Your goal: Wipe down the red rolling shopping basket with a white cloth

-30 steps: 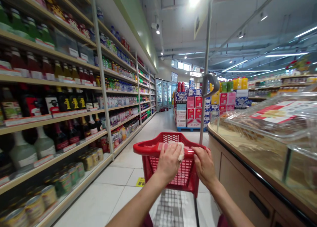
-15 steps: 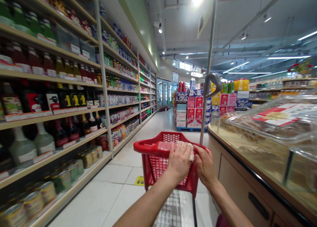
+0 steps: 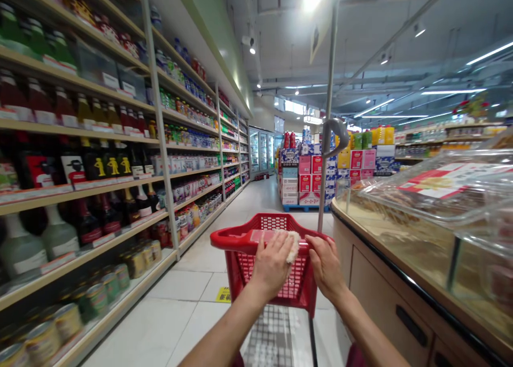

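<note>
A red shopping cart (image 3: 234,241) with a perforated plastic basket is directly in front of me. My left hand (image 3: 271,263) lies over the middle of its handle, pressing a fluffy off-white cloth (image 3: 294,247) against it; the cloth pokes out past the fingers on the right. At the handle's right end, my right hand (image 3: 325,264) has its fingers curled over the red bar. The palm sides of both hands are hidden.
Along the left run shelves (image 3: 120,182) of bottles and cans. On the right, a glass-edged counter (image 3: 348,217) carries clear plastic packages (image 3: 444,182). Stacked drink cartons (image 3: 310,182) stand ahead beside a metal pole (image 3: 326,89). A yellow floor label (image 3: 223,294) lies left of the cart.
My left hand has slid left along the handle with the cloth, opening a gap between it and my right hand. My right hand stays at the right end.
</note>
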Demonstrator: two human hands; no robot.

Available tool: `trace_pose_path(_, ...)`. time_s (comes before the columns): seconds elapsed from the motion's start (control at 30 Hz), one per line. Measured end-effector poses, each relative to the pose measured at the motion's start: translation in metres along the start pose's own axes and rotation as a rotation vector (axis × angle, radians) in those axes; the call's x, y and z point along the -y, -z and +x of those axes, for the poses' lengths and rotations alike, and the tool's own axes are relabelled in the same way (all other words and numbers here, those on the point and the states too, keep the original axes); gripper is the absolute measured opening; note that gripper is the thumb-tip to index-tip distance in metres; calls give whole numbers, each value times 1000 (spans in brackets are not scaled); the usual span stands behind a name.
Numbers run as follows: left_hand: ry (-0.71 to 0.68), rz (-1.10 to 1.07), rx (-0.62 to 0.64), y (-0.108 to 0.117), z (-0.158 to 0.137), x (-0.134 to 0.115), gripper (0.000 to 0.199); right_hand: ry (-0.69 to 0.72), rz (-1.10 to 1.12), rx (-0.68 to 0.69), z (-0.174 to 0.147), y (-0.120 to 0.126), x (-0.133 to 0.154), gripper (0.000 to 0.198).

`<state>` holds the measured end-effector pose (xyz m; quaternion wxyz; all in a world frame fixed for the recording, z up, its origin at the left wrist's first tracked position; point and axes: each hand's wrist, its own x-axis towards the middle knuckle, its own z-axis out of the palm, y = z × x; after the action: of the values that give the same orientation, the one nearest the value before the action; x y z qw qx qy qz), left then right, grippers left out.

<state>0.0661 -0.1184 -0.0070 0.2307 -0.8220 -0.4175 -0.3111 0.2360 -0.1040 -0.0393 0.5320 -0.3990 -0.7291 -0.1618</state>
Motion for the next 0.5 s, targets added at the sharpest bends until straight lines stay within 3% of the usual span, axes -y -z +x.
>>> trace_pose_path(0.17,220,58,10,18,-39,75,43,4,-10,0,-1,2,-1,30)
trace_pose_path(0.23,340,94,-7,24,-47,94,42,-8,-16,-3,-1,0,0,30)
trace_pose_path(0.3,364,90,-10,24,-45,88,42,-15,-22,-15,-1,-2,0,30)
trace_pose_path(0.43,178,-18,23,14,-23,39,43,-3,-20,-20,-1,-1,-3,30)
trace_pose_path(0.5,123,-49,33,14,-16,28,43,4,-15,-6,-1,2,-4,29)
